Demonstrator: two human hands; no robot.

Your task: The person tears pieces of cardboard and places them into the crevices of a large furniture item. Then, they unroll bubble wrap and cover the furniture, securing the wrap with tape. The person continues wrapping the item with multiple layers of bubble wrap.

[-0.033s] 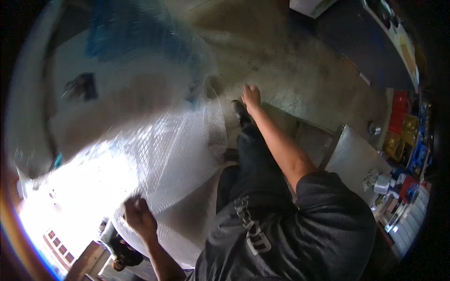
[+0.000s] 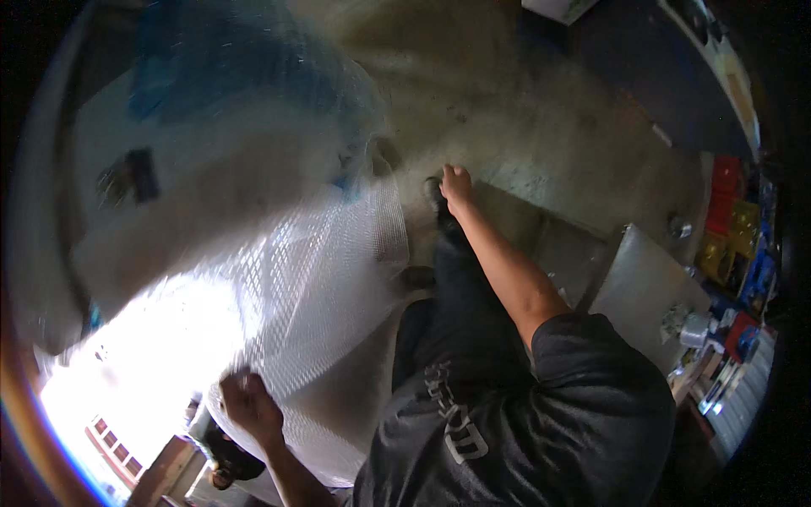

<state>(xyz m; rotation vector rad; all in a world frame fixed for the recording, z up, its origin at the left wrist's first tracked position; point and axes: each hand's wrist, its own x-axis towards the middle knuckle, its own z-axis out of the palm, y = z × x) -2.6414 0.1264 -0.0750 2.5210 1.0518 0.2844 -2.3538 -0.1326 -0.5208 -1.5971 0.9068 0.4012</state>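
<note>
A large translucent sheet of bubble wrap (image 2: pixel 329 279) spreads across the left and middle, hanging down beside my legs. My left hand (image 2: pixel 251 406) is closed at its lower left edge and appears to grip it, though the fingertips are blurred. Out over the floor, my right hand (image 2: pixel 456 183) is held in a loose fist, apart from the sheet, and nothing shows in it. Just beside that hand in the picture is my dark shoe (image 2: pixel 433 193). Behind the wrap, a bulky pale load with a blue patch (image 2: pixel 220 59) shows hazily.
A flat grey panel or box (image 2: pixel 646 279) stands right of my arm. Beyond it are red and yellow bins (image 2: pixel 723 190) and a cluttered shelf. Another person (image 2: pixel 221 456) is at the lower left, near bright daylight. Stained concrete floor (image 2: pixel 507 127) lies ahead.
My right hand has come slightly lower and nearer. My left hand sits a little lower too. The whole view has shifted slightly, and the wrap stays spread as before.
</note>
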